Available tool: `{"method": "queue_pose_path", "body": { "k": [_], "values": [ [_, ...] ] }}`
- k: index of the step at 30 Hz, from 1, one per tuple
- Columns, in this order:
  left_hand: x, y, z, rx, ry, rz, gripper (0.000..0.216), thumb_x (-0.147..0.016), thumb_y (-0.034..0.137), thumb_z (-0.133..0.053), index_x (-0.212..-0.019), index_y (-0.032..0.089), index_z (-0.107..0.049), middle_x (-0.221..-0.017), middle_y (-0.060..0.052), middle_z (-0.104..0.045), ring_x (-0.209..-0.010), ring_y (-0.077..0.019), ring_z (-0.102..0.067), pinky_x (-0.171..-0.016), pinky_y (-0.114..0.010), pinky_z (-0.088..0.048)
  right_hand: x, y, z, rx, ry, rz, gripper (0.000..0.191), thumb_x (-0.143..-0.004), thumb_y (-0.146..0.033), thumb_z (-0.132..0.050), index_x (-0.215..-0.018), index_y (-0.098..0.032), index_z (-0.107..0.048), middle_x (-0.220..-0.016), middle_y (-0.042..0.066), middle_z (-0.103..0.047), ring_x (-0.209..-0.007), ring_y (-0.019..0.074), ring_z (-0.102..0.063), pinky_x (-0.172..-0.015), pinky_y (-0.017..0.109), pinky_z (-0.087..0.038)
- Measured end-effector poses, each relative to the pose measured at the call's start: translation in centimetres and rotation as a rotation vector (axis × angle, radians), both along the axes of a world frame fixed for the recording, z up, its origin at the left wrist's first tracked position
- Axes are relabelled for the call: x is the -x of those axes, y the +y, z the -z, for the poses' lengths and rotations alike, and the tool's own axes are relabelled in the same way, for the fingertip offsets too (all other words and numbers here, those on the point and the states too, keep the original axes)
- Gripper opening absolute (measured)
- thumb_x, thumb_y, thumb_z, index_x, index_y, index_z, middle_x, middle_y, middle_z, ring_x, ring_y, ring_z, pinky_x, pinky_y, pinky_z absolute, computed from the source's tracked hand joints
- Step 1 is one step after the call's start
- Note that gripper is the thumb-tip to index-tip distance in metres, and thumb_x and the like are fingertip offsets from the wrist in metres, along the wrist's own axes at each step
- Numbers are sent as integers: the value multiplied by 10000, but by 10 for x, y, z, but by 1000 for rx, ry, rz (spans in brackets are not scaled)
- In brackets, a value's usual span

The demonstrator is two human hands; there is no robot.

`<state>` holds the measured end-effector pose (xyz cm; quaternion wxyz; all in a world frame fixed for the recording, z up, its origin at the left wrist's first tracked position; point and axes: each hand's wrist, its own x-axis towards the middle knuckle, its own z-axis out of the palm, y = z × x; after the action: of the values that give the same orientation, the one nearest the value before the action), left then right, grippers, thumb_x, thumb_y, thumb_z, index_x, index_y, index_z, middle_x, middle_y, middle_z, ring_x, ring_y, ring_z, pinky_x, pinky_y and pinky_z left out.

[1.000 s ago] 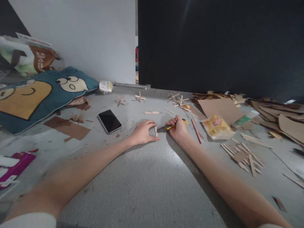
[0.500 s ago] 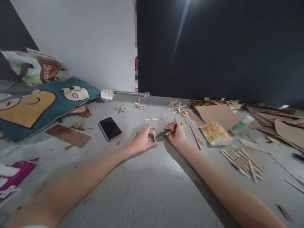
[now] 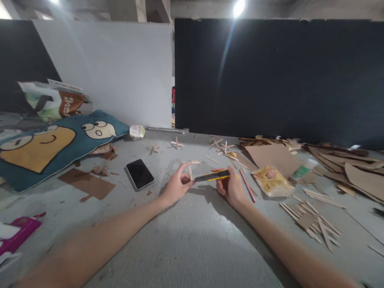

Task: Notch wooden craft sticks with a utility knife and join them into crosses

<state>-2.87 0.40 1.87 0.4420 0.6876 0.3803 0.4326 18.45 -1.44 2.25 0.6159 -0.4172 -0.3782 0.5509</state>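
Between the thumb and fingers of my left hand (image 3: 177, 184) is a short wooden craft stick (image 3: 190, 172), held close to upright above the grey table. My right hand (image 3: 231, 185) grips a yellow and black utility knife (image 3: 214, 175), its blade end pointing left and reaching the stick's lower end near my left thumb. Whether the blade touches the wood I cannot tell. Just behind my left fingertips lies another craft stick (image 3: 195, 162). A red patterned pencil (image 3: 247, 185) rests on the table to the right of my right hand.
A phone (image 3: 139, 174) lies to the left. Small stick crosses (image 3: 177, 143) stand at the back. To the right are a yellow packet (image 3: 272, 181), a glue stick (image 3: 303, 169), loose craft sticks (image 3: 312, 224) and cardboard (image 3: 274, 155). A purple glue gun (image 3: 21, 234) sits at the left edge.
The view has tipped upward. My right hand has turned and raised the knife, so its body now shows level. My left hand has tilted, lifting the stick with it.
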Motion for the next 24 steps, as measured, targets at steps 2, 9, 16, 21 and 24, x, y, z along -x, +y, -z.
{"method": "queue_pose_path", "body": {
  "k": [2,9,16,21,24],
  "values": [
    [1,1,0,0,-17,6,708,-845,200,-671,-1505,212,-416,-750,43,-628,-685,-130,-607,-717,-284,-475,-5,-6,5,-107,1,16,479,-917,-625,-513,-964,-178,-678,-440,-52,-510,-311,115,-377,-329,241,-303],
    [4,7,8,77,-102,-24,690,-876,310,-664,-1510,182,-422,-811,33,-570,-641,-119,-622,-678,-298,-505,-10,-3,8,-320,-150,-22,328,-927,-538,-645,-1017,-223,-674,-702,12,-698,-550,155,-626,-530,287,-506],
    [5,8,7,88,-113,-96,415,-860,382,-657,-1210,186,-551,-796,45,-513,-617,-125,-638,-649,-294,-506,-19,-1,10,-306,-278,-37,390,-886,-563,-694,-1042,-206,-684,-865,70,-761,-712,201,-716,-701,355,-572],
    [6,7,5,82,-80,-139,311,-863,422,-640,-1050,181,-581,-765,24,-557,-624,-144,-634,-604,-278,-477,-18,-2,7,-290,-331,-44,376,-857,-548,-716,-1014,-211,-661,-897,67,-760,-766,207,-715,-726,340,-560],
    [6,6,4,63,-61,-146,282,-875,448,-620,-961,181,-601,-721,16,-583,-621,-142,-613,-616,-272,-467,-16,0,6,-238,-343,-125,341,-841,-484,-719,-1043,-223,-635,-753,-5,-685,-555,140,-581,-533,256,-455]
  ]
}}
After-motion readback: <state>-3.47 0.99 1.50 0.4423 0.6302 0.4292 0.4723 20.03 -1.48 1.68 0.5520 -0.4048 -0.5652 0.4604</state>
